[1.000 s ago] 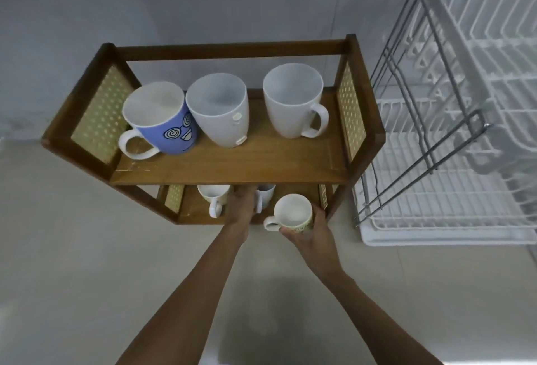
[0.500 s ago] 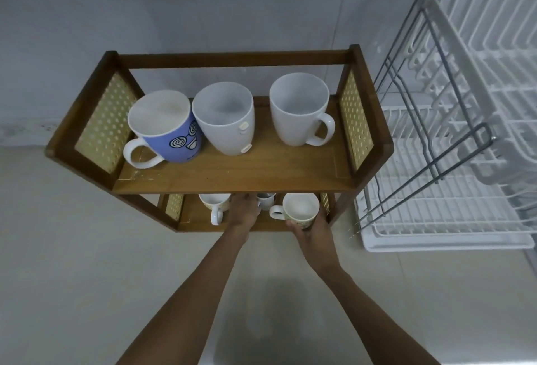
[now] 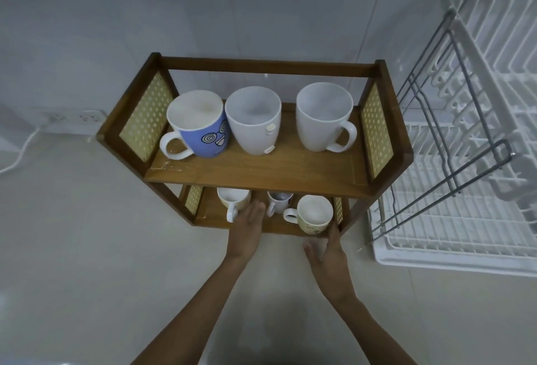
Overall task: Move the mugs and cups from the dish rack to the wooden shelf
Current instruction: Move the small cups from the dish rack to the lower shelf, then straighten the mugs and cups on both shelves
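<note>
Hands first: my right hand (image 3: 329, 251) is spread flat, fingers extended and empty, its fingertips just beside the base of the small cream cup (image 3: 314, 214) at the right end of the lower shelf, though I cannot tell whether they touch it. My left hand (image 3: 246, 228) is also flat and relaxed, holding nothing, reaching onto the front of the lower shelf between the small white cup (image 3: 233, 199) on the left and the little white mug (image 3: 279, 201) in the middle. The cream cup stands upright with its handle pointing left, near the little mug's base. All three small pieces sit on the lower board of the wooden shelf (image 3: 250, 171)

On the upper board I see three bigger pieces in a row: a blue mug (image 3: 200, 128) with a spiral-eyed cartoon face at the left, handle toward the left panel; a plain white cup (image 3: 254, 119) with small tabs on its side in the middle, just beside the blue one; and a white mug (image 3: 325, 116) at the right, handle toward the right panel. The shelf's side panels are woven cane

To the right stands the white dish rack (image 3: 453, 213) with grey wire supports, and I see no cups in the part that shows. A white power strip (image 3: 72, 117) lies along the wall at the left
</note>
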Motion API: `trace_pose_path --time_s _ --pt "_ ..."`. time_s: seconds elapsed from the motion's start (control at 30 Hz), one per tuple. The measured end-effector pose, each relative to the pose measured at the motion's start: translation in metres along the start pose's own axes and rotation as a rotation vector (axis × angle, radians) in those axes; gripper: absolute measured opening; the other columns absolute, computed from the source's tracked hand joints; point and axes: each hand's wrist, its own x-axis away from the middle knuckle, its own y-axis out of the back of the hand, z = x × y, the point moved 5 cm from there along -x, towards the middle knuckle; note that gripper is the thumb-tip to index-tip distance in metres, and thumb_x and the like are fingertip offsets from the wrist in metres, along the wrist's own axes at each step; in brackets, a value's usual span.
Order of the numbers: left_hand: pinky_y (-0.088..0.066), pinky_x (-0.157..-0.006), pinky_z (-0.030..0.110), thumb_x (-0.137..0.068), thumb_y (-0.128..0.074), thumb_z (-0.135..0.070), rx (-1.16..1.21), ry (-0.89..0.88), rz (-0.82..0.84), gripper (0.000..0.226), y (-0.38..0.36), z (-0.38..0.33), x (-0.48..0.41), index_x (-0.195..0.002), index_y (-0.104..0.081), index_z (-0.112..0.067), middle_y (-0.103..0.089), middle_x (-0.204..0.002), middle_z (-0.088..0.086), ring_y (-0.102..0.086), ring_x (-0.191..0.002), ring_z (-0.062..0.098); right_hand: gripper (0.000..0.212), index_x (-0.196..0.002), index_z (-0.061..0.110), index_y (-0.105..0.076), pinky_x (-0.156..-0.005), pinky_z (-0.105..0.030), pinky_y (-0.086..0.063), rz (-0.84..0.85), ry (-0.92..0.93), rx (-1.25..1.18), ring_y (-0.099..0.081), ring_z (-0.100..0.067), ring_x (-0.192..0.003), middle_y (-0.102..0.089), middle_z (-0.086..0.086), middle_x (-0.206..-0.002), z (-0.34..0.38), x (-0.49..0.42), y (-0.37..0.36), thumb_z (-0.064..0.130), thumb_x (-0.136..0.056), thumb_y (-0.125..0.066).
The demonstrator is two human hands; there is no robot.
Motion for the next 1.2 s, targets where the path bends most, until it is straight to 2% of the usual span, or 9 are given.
trace_pose_path --time_s 0.13,0.4,0.53,0.6,0.67,0.8,0.9,1.03,1.2 --pt "-0.044 -0.075 0.003 -0.100 -0.054 -0.049 0.077 0.041 -0.156 0.016 0.029 0.031 0.039 -0.106 -0.068 -0.041 -0.071 -0.095 -0.026 -0.063 -0.096 -0.012 0.067 -0.153 0.009 -0.034 -0.110 -0.025 -0.033 -0.038 -0.078 0.110 -0.046 -0.026 -0.140 -0.044 -0.010 -0.156 -0.002 0.037 -0.016 0.026 -0.096 -0.066" --pt "-0.049 -0.097 0.028 -0.100 -0.061 -0.034 0.099 0.109 -0.305 0.032 0.075 0.056 0.041 -0.125 -0.063 -0.015 -0.067 -0.121 -0.001 -0.061 -0.114 0.013 0.055 -0.152 0.011 -0.040 -0.112 -0.026 -0.042 0.166 0.124 -0.020 -0.047 -0.011 -0.139 -0.049 -0.001 -0.153 0.071 0.033 -0.083 0.016 -0.101 -0.058" --pt "-0.047 -0.089 0.021 -0.100 -0.062 -0.030 0.044 0.083 -0.233 0.032 0.082 0.049 0.019 -0.125 -0.063 -0.011 -0.066 -0.116 -0.002 -0.061 -0.109 0.012 0.050 -0.147 0.016 -0.044 -0.085 -0.003 -0.039 0.244 0.121 -0.094 -0.051 0.018 -0.108 -0.055 0.013 -0.133 0.107 -0.002 -0.108 0.007 -0.099 -0.053" --pt "-0.042 -0.077 0.010 -0.100 -0.061 -0.029 -0.012 0.064 -0.164 0.028 0.080 0.045 0.007 -0.121 -0.067 -0.012 -0.066 -0.107 -0.005 -0.061 -0.101 0.009 0.043 -0.137 0.015 -0.048 -0.072 -0.017 -0.042 0.255 0.075 -0.076 -0.058 0.000 -0.096 -0.062 0.005 -0.118 0.114 -0.019 -0.117 0.007 -0.095 -0.051" --pt "-0.039 -0.065 0.003 -0.101 -0.059 -0.028 -0.053 0.048 -0.092 0.024 0.077 0.044 -0.003 -0.114 -0.071 -0.012 -0.068 -0.098 -0.005 -0.062 -0.088 0.008 0.038 -0.132 0.013 -0.049 -0.072 -0.028 -0.040 0.252 0.018 -0.082 -0.058 -0.017 -0.096 -0.060 0.000 -0.111 0.116 -0.032 -0.123 0.008 -0.094 -0.050" --pt "-0.044 -0.064 0.010 -0.102 -0.057 -0.028 -0.046 0.068 0.032 0.024 0.067 0.048 -0.013 -0.097 -0.072 -0.009 -0.072 -0.086 0.002 -0.066 -0.081 0.020 0.040 -0.134 0.013 -0.050 -0.066 -0.017 -0.042 0.272 -0.005 -0.078 -0.059 -0.017 -0.093 -0.061 -0.001 -0.112 0.115 -0.043 -0.130 0.003 -0.095 -0.046" --pt "-0.053 -0.086 0.038 -0.101 -0.058 -0.020 -0.008 0.096 0.078 0.022 0.065 0.054 -0.016 -0.105 -0.073 -0.004 -0.075 -0.102 0.012 -0.070 -0.096 0.028 0.056 -0.148 0.022 -0.043 -0.073 -0.011 -0.044 0.298 0.021 -0.071 -0.060 -0.013 -0.105 -0.062 0.001 -0.128 0.116 -0.040 -0.136 0.003 -0.096 -0.046" --pt "-0.043 -0.067 0.016 -0.103 -0.055 -0.024 -0.059 0.118 -0.001 0.024 0.079 0.063 -0.015 -0.113 -0.070 -0.009 -0.072 -0.102 0.003 -0.065 -0.091 0.019 0.066 -0.155 0.025 -0.036 -0.075 -0.008 -0.044 0.333 0.056 -0.059 -0.059 -0.003 -0.101 -0.060 0.003 -0.137 0.120 -0.035 -0.148 0.001 -0.094 -0.047" --pt "-0.040 -0.078 0.026 -0.103 -0.055 -0.025 -0.084 0.140 -0.074 0.025 0.098 0.075 -0.012 -0.115 -0.070 -0.009 -0.074 -0.110 0.007 -0.065 -0.098 0.023 0.069 -0.156 0.027 -0.034 -0.095 -0.023 -0.048 0.400 0.086 -0.094 -0.058 -0.006 -0.115 -0.056 0.004 -0.146 0.131 -0.029 -0.168 0.001 -0.094 -0.051"
